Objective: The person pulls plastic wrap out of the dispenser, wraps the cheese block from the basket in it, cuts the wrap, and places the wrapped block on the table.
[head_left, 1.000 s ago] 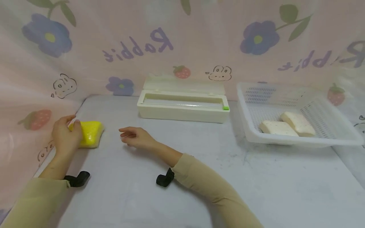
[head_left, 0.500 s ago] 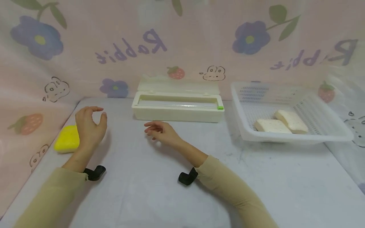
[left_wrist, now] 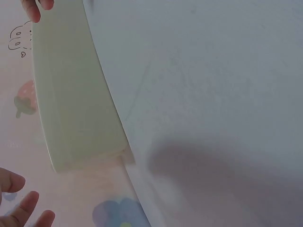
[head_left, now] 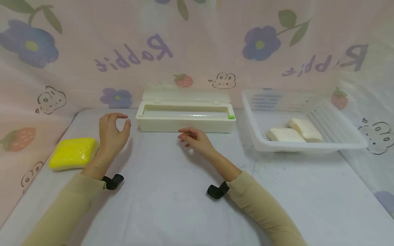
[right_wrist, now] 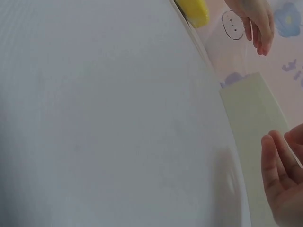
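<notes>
Both hands (head_left: 112,132) (head_left: 198,140), relaxed and empty, hover between the yellow block (head_left: 73,153) and white basket (head_left: 311,147).

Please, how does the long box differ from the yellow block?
The box is cream; the block is bright yellow. The box is long and narrow; the block is shorter and cushion-like. The box stands open with its lid raised; the block shows no lid. Both rest on the table.

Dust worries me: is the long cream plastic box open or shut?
Open: in the head view, the long cream plastic box has its pale lid raised, exposing the inside.
</notes>
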`<state>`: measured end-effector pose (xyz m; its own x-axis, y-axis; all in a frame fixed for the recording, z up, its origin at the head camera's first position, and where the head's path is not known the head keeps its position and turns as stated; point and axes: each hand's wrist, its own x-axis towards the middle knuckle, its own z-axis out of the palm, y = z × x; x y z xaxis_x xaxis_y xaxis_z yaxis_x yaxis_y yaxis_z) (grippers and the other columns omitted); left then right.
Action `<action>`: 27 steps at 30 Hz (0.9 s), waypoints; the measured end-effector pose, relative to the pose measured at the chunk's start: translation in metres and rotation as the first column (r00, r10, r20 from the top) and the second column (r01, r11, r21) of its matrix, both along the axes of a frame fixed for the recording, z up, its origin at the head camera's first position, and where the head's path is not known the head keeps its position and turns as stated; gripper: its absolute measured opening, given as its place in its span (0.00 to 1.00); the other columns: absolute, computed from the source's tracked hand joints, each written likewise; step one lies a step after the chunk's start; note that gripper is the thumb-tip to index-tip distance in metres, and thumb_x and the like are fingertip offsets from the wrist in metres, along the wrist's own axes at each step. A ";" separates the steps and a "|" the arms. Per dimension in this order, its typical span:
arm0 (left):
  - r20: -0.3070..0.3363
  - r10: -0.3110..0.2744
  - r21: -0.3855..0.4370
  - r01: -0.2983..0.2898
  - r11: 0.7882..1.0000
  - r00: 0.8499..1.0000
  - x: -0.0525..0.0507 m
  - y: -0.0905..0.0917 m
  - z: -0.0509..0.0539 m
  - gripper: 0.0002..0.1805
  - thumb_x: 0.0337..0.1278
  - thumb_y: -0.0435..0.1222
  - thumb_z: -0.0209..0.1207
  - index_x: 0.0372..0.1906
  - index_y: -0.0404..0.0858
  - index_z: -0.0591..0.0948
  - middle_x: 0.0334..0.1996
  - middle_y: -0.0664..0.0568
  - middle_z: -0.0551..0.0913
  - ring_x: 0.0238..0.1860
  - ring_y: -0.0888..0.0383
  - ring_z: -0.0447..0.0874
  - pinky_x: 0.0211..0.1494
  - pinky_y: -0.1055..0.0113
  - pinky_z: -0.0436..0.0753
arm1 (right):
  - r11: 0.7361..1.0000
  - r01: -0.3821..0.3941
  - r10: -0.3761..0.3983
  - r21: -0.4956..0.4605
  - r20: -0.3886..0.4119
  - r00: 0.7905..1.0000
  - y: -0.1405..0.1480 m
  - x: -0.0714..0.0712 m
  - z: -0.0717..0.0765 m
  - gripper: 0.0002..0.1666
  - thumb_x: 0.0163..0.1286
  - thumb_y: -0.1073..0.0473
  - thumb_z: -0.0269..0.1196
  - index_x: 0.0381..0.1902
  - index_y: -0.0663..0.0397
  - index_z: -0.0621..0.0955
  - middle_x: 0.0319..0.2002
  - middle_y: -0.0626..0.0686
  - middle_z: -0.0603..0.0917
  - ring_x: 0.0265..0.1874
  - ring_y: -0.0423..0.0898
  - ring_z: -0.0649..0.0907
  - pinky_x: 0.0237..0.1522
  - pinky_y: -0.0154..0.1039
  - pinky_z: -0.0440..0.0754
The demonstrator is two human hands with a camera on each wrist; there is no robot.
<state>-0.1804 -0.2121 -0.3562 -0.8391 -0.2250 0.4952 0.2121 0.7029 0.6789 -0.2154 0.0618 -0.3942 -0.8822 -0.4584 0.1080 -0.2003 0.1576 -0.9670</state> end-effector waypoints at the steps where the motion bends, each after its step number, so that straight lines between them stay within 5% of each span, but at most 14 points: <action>1: 0.003 -0.007 -0.002 0.007 1.000 1.000 -0.001 0.002 -0.001 0.12 0.59 0.29 0.55 0.43 0.24 0.78 0.48 0.30 0.74 0.56 0.33 0.65 0.60 0.43 0.63 | 1.000 0.011 -0.012 -0.002 -0.005 1.000 0.003 0.000 0.001 0.19 0.70 0.67 0.54 0.58 0.68 0.75 0.48 0.68 0.82 0.46 0.59 0.82 0.40 0.42 0.85; 8: -0.026 -0.099 -0.061 0.097 0.993 0.995 -0.011 0.012 -0.001 0.15 0.61 0.31 0.57 0.49 0.25 0.79 0.52 0.31 0.77 0.58 0.34 0.68 0.63 0.42 0.64 | 0.989 0.131 -0.135 -0.061 -0.057 0.989 0.024 -0.003 0.009 0.18 0.70 0.69 0.53 0.56 0.70 0.74 0.48 0.71 0.81 0.45 0.63 0.81 0.35 0.34 0.82; 13: -0.005 -0.152 -0.062 0.151 0.987 0.988 -0.017 0.019 -0.002 0.17 0.61 0.32 0.59 0.52 0.26 0.78 0.54 0.31 0.77 0.60 0.34 0.67 0.65 0.42 0.63 | 0.965 0.246 -0.257 -0.093 -0.139 0.956 0.038 -0.006 0.016 0.15 0.69 0.70 0.54 0.52 0.71 0.76 0.46 0.70 0.81 0.44 0.61 0.81 0.33 0.30 0.81; 20: 0.052 -0.168 -0.042 0.170 0.985 0.984 -0.024 0.026 -0.003 0.18 0.61 0.32 0.60 0.55 0.28 0.78 0.54 0.31 0.77 0.59 0.35 0.68 0.64 0.43 0.63 | 0.920 0.385 -0.386 -0.074 -0.343 0.856 0.058 -0.014 0.025 0.12 0.65 0.71 0.57 0.45 0.66 0.81 0.45 0.63 0.83 0.44 0.54 0.81 0.34 0.27 0.78; 27: 0.061 -0.190 -0.086 0.195 0.977 0.980 -0.031 0.029 -0.005 0.17 0.61 0.31 0.60 0.54 0.29 0.79 0.52 0.32 0.79 0.55 0.34 0.69 0.62 0.44 0.65 | 0.885 0.465 -0.401 -0.010 -0.523 0.752 0.074 -0.022 0.028 0.12 0.61 0.72 0.58 0.43 0.64 0.82 0.46 0.60 0.80 0.48 0.53 0.75 0.45 0.45 0.76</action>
